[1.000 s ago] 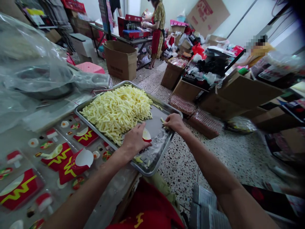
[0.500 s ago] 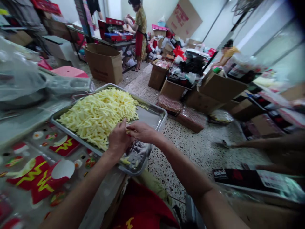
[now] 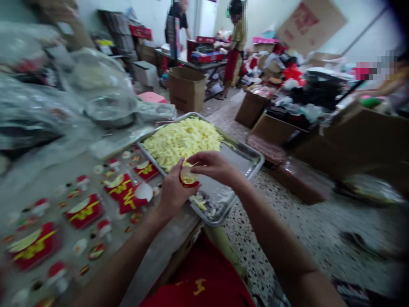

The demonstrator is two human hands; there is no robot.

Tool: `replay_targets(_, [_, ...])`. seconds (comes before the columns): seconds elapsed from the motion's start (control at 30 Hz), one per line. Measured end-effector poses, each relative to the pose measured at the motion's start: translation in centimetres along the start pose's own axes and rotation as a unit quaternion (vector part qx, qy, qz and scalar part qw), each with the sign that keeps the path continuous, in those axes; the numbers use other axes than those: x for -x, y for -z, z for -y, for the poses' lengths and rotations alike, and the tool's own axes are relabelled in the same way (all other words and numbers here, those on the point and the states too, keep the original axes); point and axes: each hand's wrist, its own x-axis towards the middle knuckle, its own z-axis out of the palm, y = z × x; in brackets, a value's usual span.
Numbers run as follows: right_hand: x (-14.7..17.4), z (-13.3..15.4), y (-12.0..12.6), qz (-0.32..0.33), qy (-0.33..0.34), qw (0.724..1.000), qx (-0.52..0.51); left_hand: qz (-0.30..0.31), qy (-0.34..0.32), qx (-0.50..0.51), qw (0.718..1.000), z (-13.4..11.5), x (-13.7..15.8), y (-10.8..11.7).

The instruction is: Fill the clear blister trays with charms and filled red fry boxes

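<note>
My left hand (image 3: 175, 189) is wrapped around a small red fries carton (image 3: 189, 185), its pale open mouth turned up and yellow pieces showing inside. My right hand (image 3: 214, 166) curves over that mouth from the right, thumb and fingers apart at the rim; whether it touches the carton is hard to see. Just beyond both hands, a heap of pale yellow fry-shaped sticks (image 3: 183, 138) fills the far left of a metal tray (image 3: 247, 160). A few loose sticks (image 3: 200, 201) lie at the tray's near end.
Left of the tray, red packets with yellow zigzags (image 3: 84, 212) and small printed pieces cover the table. Bulky clear plastic bags (image 3: 105, 85) stand behind. Cardboard boxes (image 3: 187, 89) and wrapped packs (image 3: 300, 179) occupy the speckled floor. A person (image 3: 234, 42) stands at a far table.
The view has swung left, so the tray sits further right. My hands, pinched together earlier, have parted somewhat; the carton's open mouth now shows in my left hand.
</note>
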Motion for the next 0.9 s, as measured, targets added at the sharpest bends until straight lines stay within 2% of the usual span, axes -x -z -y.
replay_targets(0.07, [-0.3,0.4,0.0,0.022,0.004,0.998,-0.058,-0.023,0.018,-0.003,1.0,0.2,1.0,1.4])
replay_targets(0.13, [-0.1,0.3,-1.0,-0.01,0.001,0.996,-0.093,-0.044,0.036,-0.008,0.998,0.1,2.0,2.5])
replay_targets(0.23, [0.7,-0.4,-3.9,-0.106,-0.013,0.993,-0.056,-0.06,0.059,-0.013,0.996,-0.3,3.4,3.7])
replay_targets(0.3, [1.1,-0.6,-5.8,-0.127,-0.006,0.992,0.002,-0.068,0.057,-0.026,0.996,-0.4,4.4,4.4])
replay_targets(0.4, [0.8,0.0,-7.7,-0.056,0.07,0.99,0.111,-0.093,0.058,-0.048,0.993,0.0,6.0,5.7])
replay_targets(0.5, [-0.1,1.6,-9.0,0.06,0.182,0.957,0.218,-0.126,0.098,-0.05,0.986,0.6,7.9,7.6])
replay_targets(0.53, [-0.4,2.2,-9.6,0.1,0.219,0.936,0.256,-0.134,0.113,-0.051,0.983,0.8,8.6,8.2])
replay_targets(0.6, [-1.1,3.6,-11.2,0.171,0.291,0.878,0.339,-0.154,0.135,-0.056,0.977,0.9,10.2,9.5])
replay_targets(0.67, [-1.7,4.9,-13.7,0.205,0.36,0.817,0.401,-0.183,0.141,-0.068,0.971,1.1,12.1,10.7])
replay_targets(0.7, [-2.0,5.5,-15.3,0.21,0.387,0.801,0.405,-0.198,0.136,-0.075,0.968,1.3,13.1,11.4])
replay_targets(0.8, [-2.0,6.9,-20.6,0.228,0.439,0.801,0.337,-0.228,0.11,-0.112,0.961,2.6,16.7,14.1])
replay_targets(0.9, [-0.4,7.9,-25.5,0.249,0.453,0.821,0.242,-0.277,0.162,-0.159,0.934,3.4,21.5,17.7])
